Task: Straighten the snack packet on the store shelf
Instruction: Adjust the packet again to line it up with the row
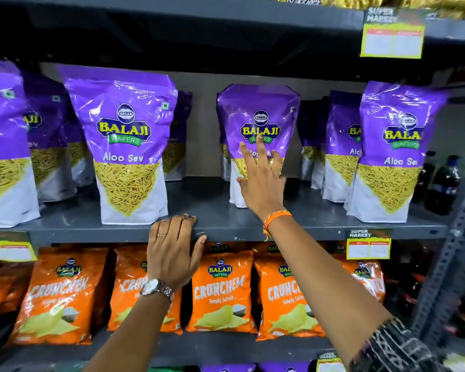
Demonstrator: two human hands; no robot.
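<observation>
Glossy purple snack packet [257,122] stands far back mid-shelf, right hand [263,181] fingers spread flat on its front, left hand [172,251] fingers together on the shelf edge [320,233]; likely light, crinkly, slippery — steady by its sides.

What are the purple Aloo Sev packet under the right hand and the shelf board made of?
Aloo Sev packet: looks like glossy plastic film, with crinkles and bright glare streaks; the sev seems printed, though a clear window is possible. Shelf board: probably grey painted metal, with a smooth semi-gloss face, soft reflections and a thin folded front edge.
</observation>
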